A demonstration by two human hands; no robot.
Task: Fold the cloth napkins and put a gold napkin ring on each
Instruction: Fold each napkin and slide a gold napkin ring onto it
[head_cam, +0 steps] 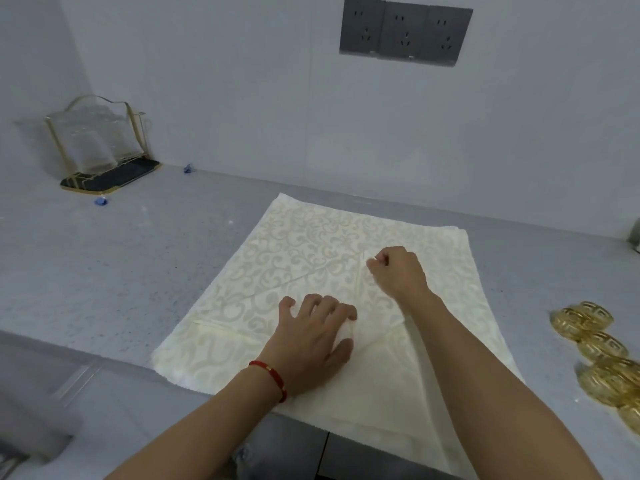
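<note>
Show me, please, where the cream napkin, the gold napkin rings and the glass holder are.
cream napkin point(304, 244): head view, on its patterned far part.
gold napkin rings point(604, 346): head view, on a middle ring of the pile.
glass holder point(100, 140): head view, on its clear front panel.

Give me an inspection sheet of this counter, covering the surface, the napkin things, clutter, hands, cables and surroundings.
Surface: grey speckled countertop, pale crumbs scattered on its left part.
Job's things: cream damask cloth napkin spread flat, a corner folded toward the middle, near edge overhanging the counter; gold openwork napkin rings clustered at the right edge, none on the napkin.
Clutter: two small blue scraps near the back left.
Hands: left hand, red string bracelet on its wrist, presses the fold; right hand pinches the folded corner.
Cables: nothing seen.
Surroundings: gold wire rack with clear panels in the back left corner; grey triple wall socket on the pale wall.
</note>
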